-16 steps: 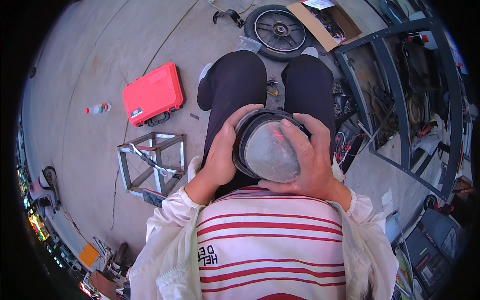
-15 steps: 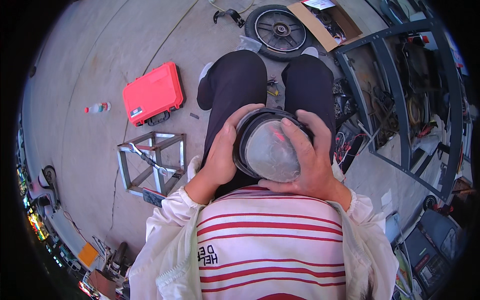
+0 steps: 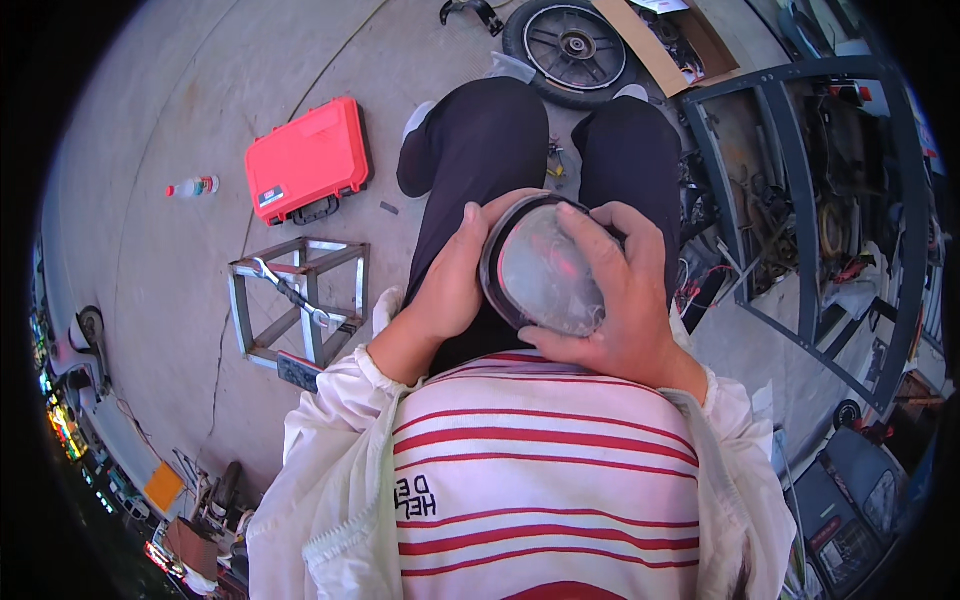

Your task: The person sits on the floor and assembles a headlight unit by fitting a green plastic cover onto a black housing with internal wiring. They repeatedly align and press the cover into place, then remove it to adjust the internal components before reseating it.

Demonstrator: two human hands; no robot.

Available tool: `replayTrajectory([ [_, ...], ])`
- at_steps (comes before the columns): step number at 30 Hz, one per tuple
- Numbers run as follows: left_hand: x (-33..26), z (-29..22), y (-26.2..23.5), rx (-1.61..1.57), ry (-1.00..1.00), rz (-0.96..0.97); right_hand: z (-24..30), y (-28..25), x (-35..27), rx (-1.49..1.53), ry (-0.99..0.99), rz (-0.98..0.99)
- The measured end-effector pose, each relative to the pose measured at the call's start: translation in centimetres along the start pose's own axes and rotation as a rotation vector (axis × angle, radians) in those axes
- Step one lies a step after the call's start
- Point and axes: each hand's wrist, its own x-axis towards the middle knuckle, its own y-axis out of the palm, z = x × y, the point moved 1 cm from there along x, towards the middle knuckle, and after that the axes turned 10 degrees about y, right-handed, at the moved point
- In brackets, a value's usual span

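Observation:
Above my lap I hold a round headlight [image 3: 548, 272] with a cloudy, clear lens and a black rim. My left hand [image 3: 455, 275] is closed round its left side, with the thumb up along the rim. From the right, my right hand [image 3: 630, 290] grips it, its fingers reaching over the lens and its thumb at the near edge. The lens is tilted up toward me. The back of the headlight is hidden.
To the left lie a red hard case [image 3: 308, 160], a plastic bottle [image 3: 192, 187] and a metal frame [image 3: 262, 310] with a wrench [image 3: 290, 292] across it. A wheel [image 3: 574, 45] and a cardboard box [image 3: 648, 45] are ahead. A dark steel rack [image 3: 785, 150] stands right.
The headlight has tilted and turned a little in my hands, and it sits slightly higher and to the right in view. The whole scene has shifted slightly.

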Motion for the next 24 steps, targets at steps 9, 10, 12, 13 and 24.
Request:
replayTrajectory([
  [9, 0.4, 0.7, -0.5, -0.051, -0.041, -0.053, -0.4, 0.2, 0.2, -0.015, -0.006, 0.037],
  [10, 0.4, 0.8, -0.5, -0.078, -0.053, -0.068, -0.6, 0.1, 0.3, -0.012, -0.017, 0.042],
  [12, 0.6, 1.0, -0.6, -0.132, -0.076, -0.095, -0.7, 0.1, 0.6, -0.001, -0.019, 0.063],
  [13, 0.7, 1.0, -0.5, -0.214, -0.113, -0.14, -0.5, 0.0, 0.9, 0.008, -0.01, 0.079],
  [24, 1.8, 1.7, -1.6, -0.281, -0.213, -0.207, -1.4, -0.2, 4.4, 0.064, 0.065, 0.183],
])
